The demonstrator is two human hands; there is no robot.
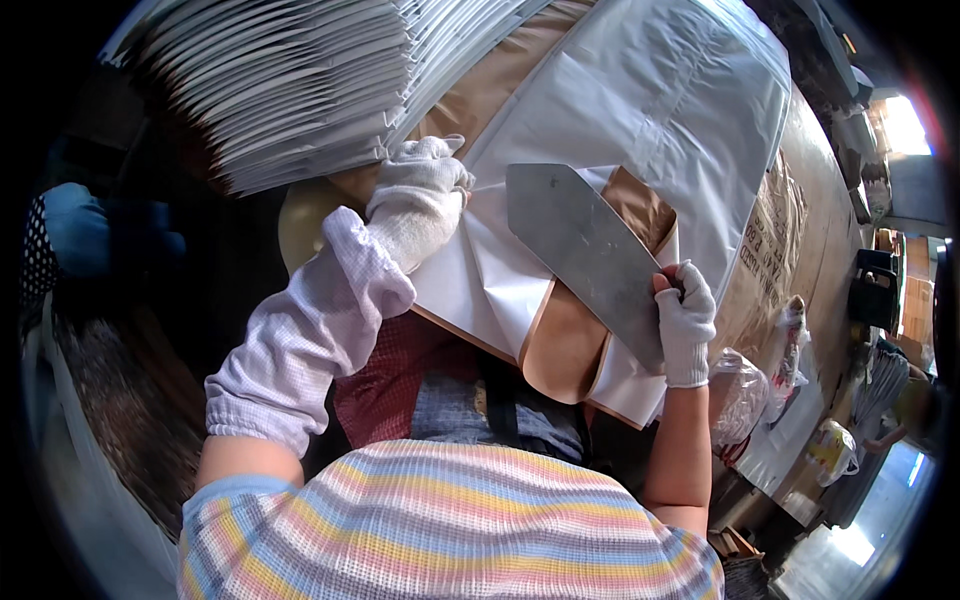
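A flat grey metal plate (580, 235) with an angled end lies slanted over a folded paper bag (565, 345), white on one face and brown on the other. My right hand (688, 318), in a white glove with bare fingertips, grips the plate's near right edge. My left hand (420, 195), in a white knit glove under a pale checked sleeve cover, is closed at the left edge of the white paper; its fingertips are partly hidden. Under these lies a large white sheet of layered bags (650, 110).
A tall stack of folded white bags (290, 90) rises at the far left. Brown printed wrapping (775, 235) covers the table's right side, near clear plastic bags (740, 385). A blue sleeve (75, 230) shows at the left rim.
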